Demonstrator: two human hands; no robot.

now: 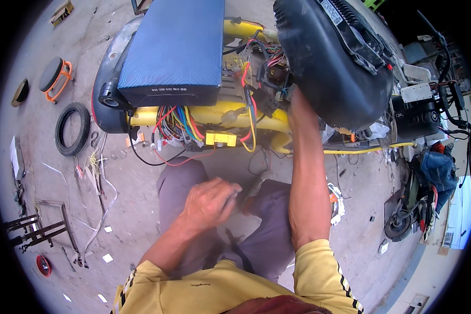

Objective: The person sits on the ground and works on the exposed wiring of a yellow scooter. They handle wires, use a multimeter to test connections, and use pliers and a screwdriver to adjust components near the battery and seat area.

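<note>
Head view: the right hand [298, 99] reaches in beside a smooth, rounded black shell [335, 68], its fingers mostly hidden, their grip impossible to tell. The left hand [213, 199] hangs apart from the tubular yellow frame [199, 114], fingers curled together. Tangled wires [273, 56] lie between the shell and a flat-sided blue box [175, 42], cut off at the top.

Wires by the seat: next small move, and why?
I'd probably bring the left hand up to steady the tangled wires beside the black seat. The right hand reaches in at the seat's edge, close to them and partly hidden, while the left is curled and clear of the wiring.
</note>
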